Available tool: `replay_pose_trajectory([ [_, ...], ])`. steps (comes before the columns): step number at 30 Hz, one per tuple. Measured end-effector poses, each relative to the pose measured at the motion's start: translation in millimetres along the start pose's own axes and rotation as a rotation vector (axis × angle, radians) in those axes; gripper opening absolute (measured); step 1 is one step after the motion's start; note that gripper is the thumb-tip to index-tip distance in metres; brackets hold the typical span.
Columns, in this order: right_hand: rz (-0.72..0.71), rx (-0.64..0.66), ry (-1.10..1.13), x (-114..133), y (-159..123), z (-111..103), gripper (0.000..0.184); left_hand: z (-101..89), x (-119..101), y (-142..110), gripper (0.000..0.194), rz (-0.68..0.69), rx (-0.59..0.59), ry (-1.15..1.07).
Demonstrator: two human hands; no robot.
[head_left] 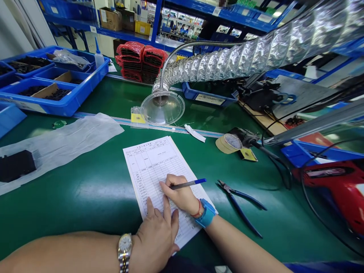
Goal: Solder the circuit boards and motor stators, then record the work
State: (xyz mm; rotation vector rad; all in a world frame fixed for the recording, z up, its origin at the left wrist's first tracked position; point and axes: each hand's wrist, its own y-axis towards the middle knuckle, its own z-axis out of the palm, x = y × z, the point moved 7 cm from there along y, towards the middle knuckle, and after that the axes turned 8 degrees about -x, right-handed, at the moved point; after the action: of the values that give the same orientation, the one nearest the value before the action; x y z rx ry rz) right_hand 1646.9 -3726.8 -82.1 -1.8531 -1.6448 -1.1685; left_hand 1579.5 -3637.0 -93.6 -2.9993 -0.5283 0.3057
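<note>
A printed form (159, 163) with a ruled table lies slightly tilted on the green mat in front of me. My right hand (179, 191) is closed around a pen (186, 184) with a blue end, its tip side hidden by the fingers over the middle of the sheet. A blue band circles that wrist. Lower on the page rests my left hand (157, 227), fingers spread, the index finger touching the left column; a metal watch (124, 246) is on its wrist. Side cutters (237, 203) with dark blue handles lie right of the form, jaws toward it.
A clear fume hood (162, 110) on a silver duct (222, 62) hangs behind the form. Blue bins (76, 100) stand back left, near red-wrapped stacks (142, 60). A white sheet (85, 132) lies left. A yellowish round container (227, 144) and a red tool (338, 189) are right.
</note>
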Motion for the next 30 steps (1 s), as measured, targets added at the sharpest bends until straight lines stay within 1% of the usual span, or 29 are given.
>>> replay_pose_trajectory([
  [8,0.001,-0.009,0.008,0,1,-1,0.033,-1.3,2,3,0.075,0.002,0.05,0.001],
  [15,0.007,0.0,0.018,1,1,-1,0.033,-2.9,2,2,0.074,0.008,0.013,0.007],
  [21,0.035,0.017,0.045,-1,0,0,0.033,-7.0,2,0,0.07,-0.001,-0.016,0.037],
  [24,0.115,-0.011,0.119,-5,2,-5,0.033,-7.7,1,0,0.07,0.003,0.017,0.044],
  [27,0.287,-0.062,0.263,-16,6,-17,0.031,-7.4,2,0,0.07,0.001,0.054,0.045],
  [29,0.367,-0.04,0.347,-22,8,-24,0.026,-7.1,3,0,0.07,-0.002,0.071,0.036],
  [30,0.372,-0.011,0.361,-23,10,-27,0.024,-7.1,4,0,0.071,-0.002,0.079,0.027],
])
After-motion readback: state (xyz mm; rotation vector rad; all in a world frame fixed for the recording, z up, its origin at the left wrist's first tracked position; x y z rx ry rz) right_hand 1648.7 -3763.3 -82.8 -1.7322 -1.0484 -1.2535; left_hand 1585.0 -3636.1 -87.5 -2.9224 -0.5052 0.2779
